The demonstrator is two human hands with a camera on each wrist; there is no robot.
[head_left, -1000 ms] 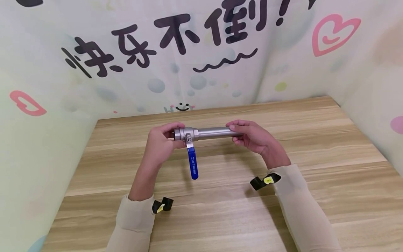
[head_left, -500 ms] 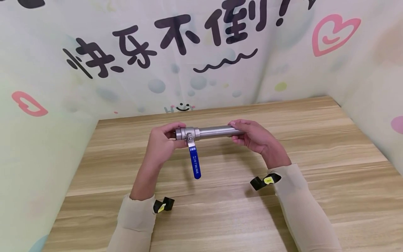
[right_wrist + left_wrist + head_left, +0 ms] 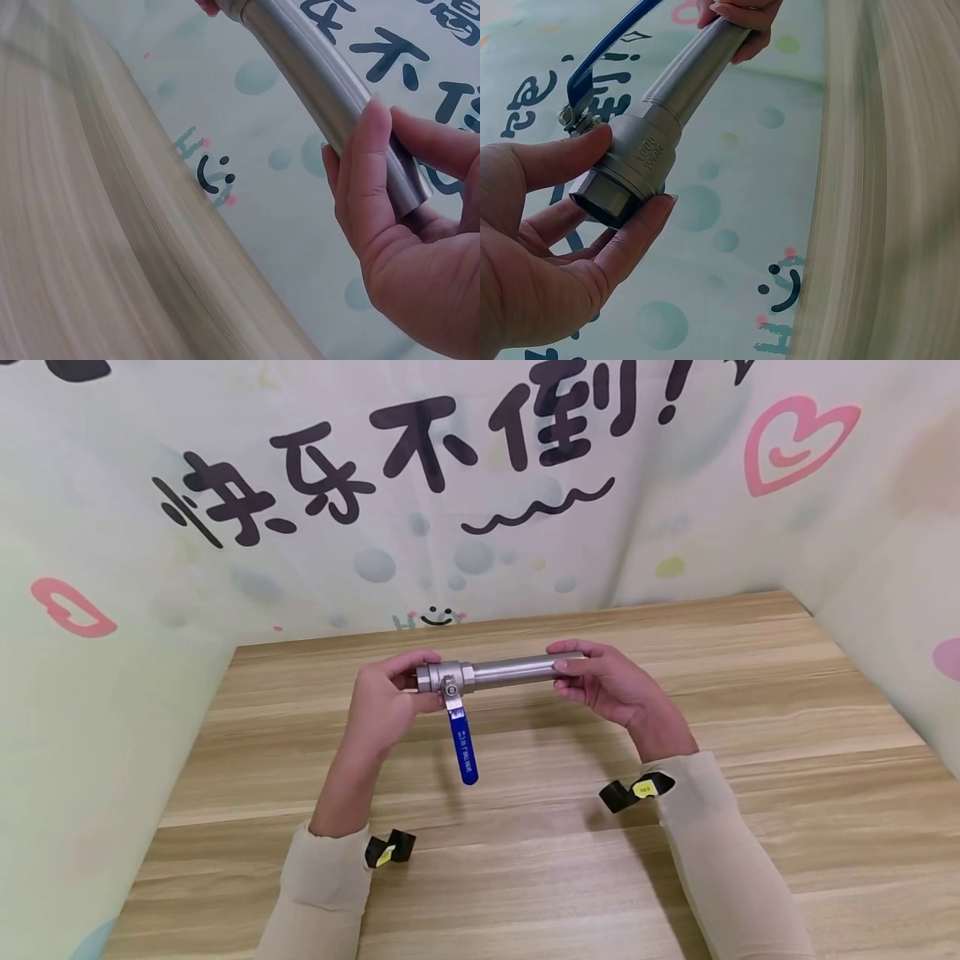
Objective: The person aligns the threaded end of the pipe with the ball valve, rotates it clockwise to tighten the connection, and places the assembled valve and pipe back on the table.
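Observation:
My left hand pinches the steel body of a ball valve between thumb and fingers, just behind its hexagonal open end. The valve's blue lever handle points down toward me in the head view. From the valve's right side runs a smooth steel pipe, joined to it in one line. Around the pipe's far end curl the thumb and fingers of my right hand; in the right wrist view the pipe's end shows between them. Valve and pipe are held up above the table.
Below lies a wood-grain table. Behind it hangs a pale printed cloth with black characters, hearts and dots, which also rises at both sides. A black wrist camera sits at the left cuff, another black camera at the right.
My right hand's fingers have shifted on the pipe: the thumb sits lower on it and more of the pipe's end shows. The pipe's right end has risen slightly. The left hand keeps its grip.

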